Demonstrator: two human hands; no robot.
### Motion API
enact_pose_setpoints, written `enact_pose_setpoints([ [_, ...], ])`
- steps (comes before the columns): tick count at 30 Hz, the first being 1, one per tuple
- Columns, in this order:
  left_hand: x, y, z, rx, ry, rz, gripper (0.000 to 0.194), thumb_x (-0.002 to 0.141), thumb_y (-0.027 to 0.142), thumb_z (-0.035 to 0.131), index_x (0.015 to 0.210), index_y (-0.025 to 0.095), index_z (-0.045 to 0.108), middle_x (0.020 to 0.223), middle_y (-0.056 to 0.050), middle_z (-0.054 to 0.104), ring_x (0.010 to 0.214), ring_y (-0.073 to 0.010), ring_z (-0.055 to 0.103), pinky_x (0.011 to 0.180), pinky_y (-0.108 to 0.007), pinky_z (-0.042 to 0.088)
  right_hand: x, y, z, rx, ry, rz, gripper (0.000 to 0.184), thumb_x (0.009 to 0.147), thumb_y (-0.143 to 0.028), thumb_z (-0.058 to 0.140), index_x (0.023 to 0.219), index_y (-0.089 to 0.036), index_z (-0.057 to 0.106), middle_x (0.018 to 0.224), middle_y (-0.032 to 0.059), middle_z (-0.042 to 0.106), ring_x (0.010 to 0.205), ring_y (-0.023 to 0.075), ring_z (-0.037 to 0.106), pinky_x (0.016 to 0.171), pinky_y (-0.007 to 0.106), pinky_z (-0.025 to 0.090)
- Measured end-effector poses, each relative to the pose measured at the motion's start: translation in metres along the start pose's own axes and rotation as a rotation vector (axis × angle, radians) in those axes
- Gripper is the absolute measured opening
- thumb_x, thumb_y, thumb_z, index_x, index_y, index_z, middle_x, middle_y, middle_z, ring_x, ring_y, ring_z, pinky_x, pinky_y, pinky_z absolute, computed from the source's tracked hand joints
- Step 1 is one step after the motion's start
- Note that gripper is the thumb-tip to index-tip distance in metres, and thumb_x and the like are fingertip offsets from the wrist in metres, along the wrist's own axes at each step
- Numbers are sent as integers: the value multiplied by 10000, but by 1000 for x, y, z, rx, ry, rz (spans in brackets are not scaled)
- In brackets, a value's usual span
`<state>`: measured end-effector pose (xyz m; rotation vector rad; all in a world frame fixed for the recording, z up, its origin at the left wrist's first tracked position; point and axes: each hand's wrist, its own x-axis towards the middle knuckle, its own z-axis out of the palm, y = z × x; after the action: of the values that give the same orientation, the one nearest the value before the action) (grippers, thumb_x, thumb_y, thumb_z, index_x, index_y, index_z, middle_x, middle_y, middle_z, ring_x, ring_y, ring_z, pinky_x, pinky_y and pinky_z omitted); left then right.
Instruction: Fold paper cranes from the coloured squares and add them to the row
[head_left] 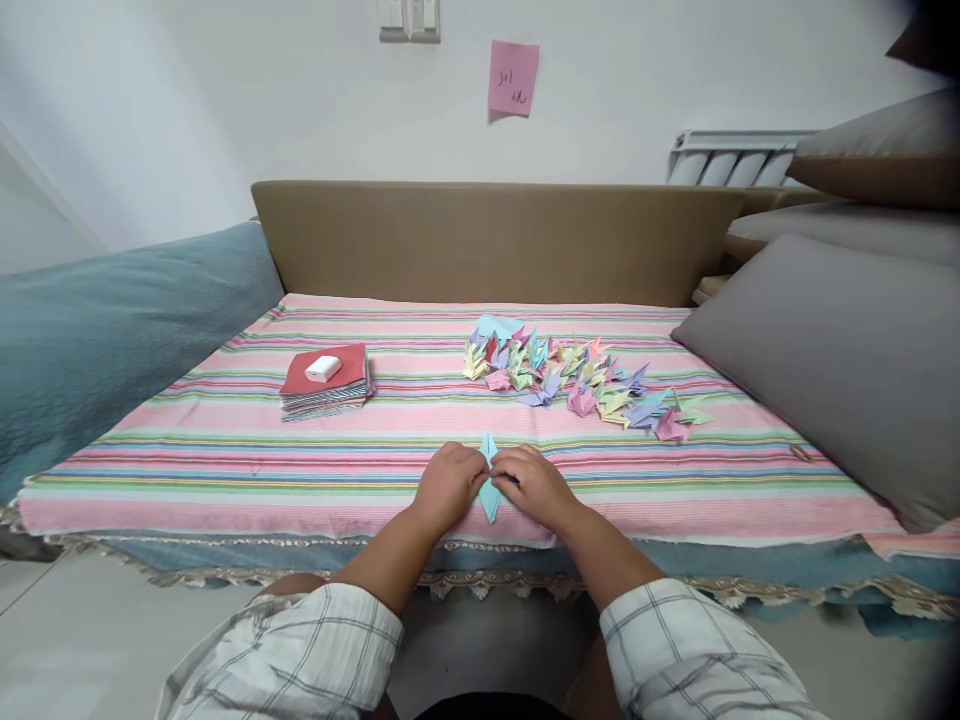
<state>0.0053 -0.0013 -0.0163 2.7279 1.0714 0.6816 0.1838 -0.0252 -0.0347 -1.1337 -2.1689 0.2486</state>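
Observation:
A light blue folded paper [491, 504], shaped like a narrow diamond, lies on the striped cloth in front of me, one point towards me. My left hand [451, 482] pinches its left edge near the middle. From the other side, my right hand [531, 484] has its fingers closed on the right edge. The fingertips of both hands nearly meet over the paper and hide its centre. Beyond my hands, to the right, lies a spread of folded paper cranes [555, 375] in several colours.
A stack of paper squares [326, 400] with a red top sheet and a white block [322, 369] on it sits at the left. Grey cushions [840, 350] line the right side, near a small brown object [801, 453]. A brown backrest [487, 240] stands behind.

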Motion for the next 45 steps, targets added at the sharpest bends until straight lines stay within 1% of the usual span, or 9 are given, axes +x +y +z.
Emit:
enact_pose_setpoints([
  [4,-3,-8,-6,-70,-70,47,212,769,126,485,912,210,617,913,-43,666,898,-204,577,857,-350,388,-5,7,-7,14,-57,-44,238,781,-112,516,945,-227,645,1038,47,656,971,192,561,874,367,413],
  [7,-5,-11,-13,-119,-118,108,325,687,135,549,995,215,613,1019,-30,660,985,-209,570,910,-344,382,-8,8,-10,25,-80,-24,219,774,-158,547,952,-232,651,1071,53,652,994,204,562,874,380,421],
  [14,-3,-12,-20,-143,-158,95,278,701,234,603,973,210,654,1061,-47,665,1037,-214,575,919,-342,395,-9,8,-9,64,-73,7,197,776,-214,581,958,-239,655,1075,42,660,981,202,571,871,381,421],
  [20,-1,-12,-15,-163,-110,90,164,814,280,526,878,221,665,961,-33,698,974,-191,609,886,-335,399,-10,7,-11,92,-60,3,254,752,-251,619,1005,-226,638,1088,55,651,1003,209,564,883,379,418],
  [25,0,-10,-8,-123,-79,22,260,878,303,427,782,210,650,828,-32,694,861,-178,618,837,-311,409,-8,6,-5,71,-19,11,175,794,-274,593,952,-216,642,1033,60,662,971,201,573,880,376,407],
  [31,-1,-11,-6,-127,-47,-15,189,839,324,497,800,212,644,779,-24,677,812,-176,601,807,-302,401,-5,4,7,13,83,139,98,821,-268,557,803,-217,640,962,51,638,957,204,523,856,363,401],
  [36,0,-13,-3,-109,-53,-24,160,822,285,532,723,203,627,757,-17,669,763,-167,591,779,-303,405,-4,5,9,38,75,189,88,825,-278,559,792,-222,619,935,36,627,932,197,513,847,350,391],
  [41,1,-14,4,-38,27,-58,147,797,268,576,685,193,634,1041,-56,654,960,-208,569,872,-364,397,-1,6,10,20,84,215,88,822,-273,566,772,-214,607,904,34,622,907,188,510,836,337,381],
  [45,2,-13,7,37,39,-109,174,806,287,561,686,191,641,1114,-70,624,1019,-229,541,897,-402,401,1,4,13,5,103,255,108,811,-250,567,718,-205,599,867,37,612,881,184,508,822,331,377],
])
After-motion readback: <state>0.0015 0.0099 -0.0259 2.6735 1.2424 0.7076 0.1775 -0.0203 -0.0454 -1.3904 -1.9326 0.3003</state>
